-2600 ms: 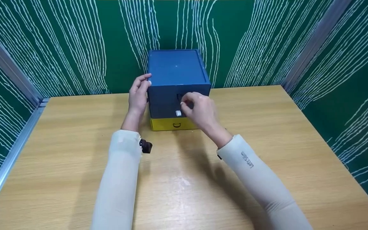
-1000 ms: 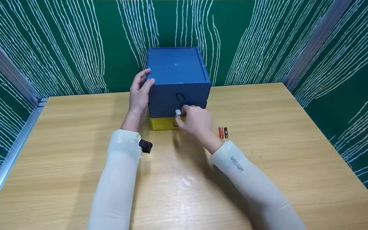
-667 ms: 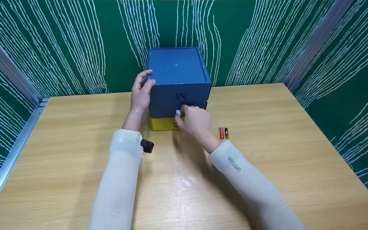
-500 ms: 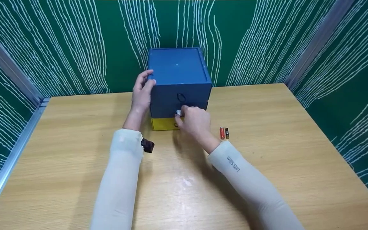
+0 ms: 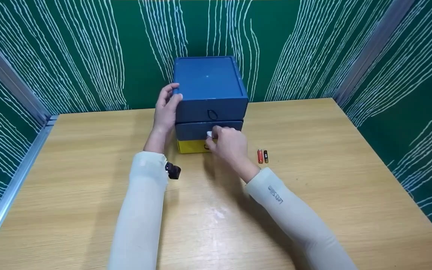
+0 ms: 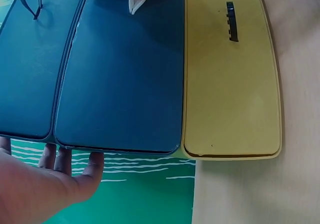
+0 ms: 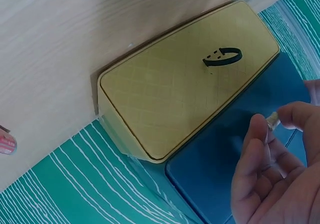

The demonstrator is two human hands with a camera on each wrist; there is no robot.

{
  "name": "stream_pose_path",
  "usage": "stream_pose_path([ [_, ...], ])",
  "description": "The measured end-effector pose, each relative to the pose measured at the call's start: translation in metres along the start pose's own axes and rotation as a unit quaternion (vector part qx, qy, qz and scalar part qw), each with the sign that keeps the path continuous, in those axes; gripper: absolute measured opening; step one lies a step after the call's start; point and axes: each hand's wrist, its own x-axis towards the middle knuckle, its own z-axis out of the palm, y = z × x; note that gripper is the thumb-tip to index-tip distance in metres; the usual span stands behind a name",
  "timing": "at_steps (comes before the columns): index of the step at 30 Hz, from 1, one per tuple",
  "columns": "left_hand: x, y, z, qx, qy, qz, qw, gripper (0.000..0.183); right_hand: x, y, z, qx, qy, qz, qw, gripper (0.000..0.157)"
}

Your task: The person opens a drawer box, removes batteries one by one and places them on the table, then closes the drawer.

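A small drawer cabinet stands against the back wall, with two blue drawers over a yellow drawer. My right hand pinches the white pull tab of the middle blue drawer between thumb and fingers. A thin gap shows between this drawer's top edge and the top drawer. My left hand rests against the cabinet's left side, fingertips at the top edge. In the left wrist view its fingers touch the blue side.
An orange-red battery and a thinner black battery lie on the wooden table, right of the right hand. Black loop handles sit on the top drawer and on the yellow drawer. Green patterned walls enclose the back and sides.
The right hand left the top drawer's loop, went down to the white tab and has drawn the middle drawer slightly forward. The batteries came into view as the right arm shifted. Left hand stays.
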Motion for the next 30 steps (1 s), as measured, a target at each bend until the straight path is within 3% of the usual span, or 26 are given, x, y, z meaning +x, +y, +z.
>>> stream_pose_path([
  [9, -0.015, 0.018, 0.004, 0.001, -0.004, 0.008, 1.0000, 0.035, -0.013, 0.003, -0.001, 0.014, 0.020, -0.021, 0.999, 0.020],
  [17, -0.001, 0.002, 0.001, -0.020, 0.003, 0.011, 0.9997, 0.031, -0.025, 0.005, -0.006, 0.019, 0.033, -0.048, 0.998, 0.019],
  [24, -0.013, 0.017, 0.004, -0.016, -0.004, 0.006, 0.9998, 0.034, -0.036, 0.005, -0.011, 0.025, 0.050, -0.070, 0.996, 0.019],
  [30, -0.013, 0.015, 0.004, -0.028, -0.002, 0.017, 0.9995, 0.035, -0.047, 0.004, -0.014, 0.021, 0.045, -0.086, 0.995, 0.019],
])
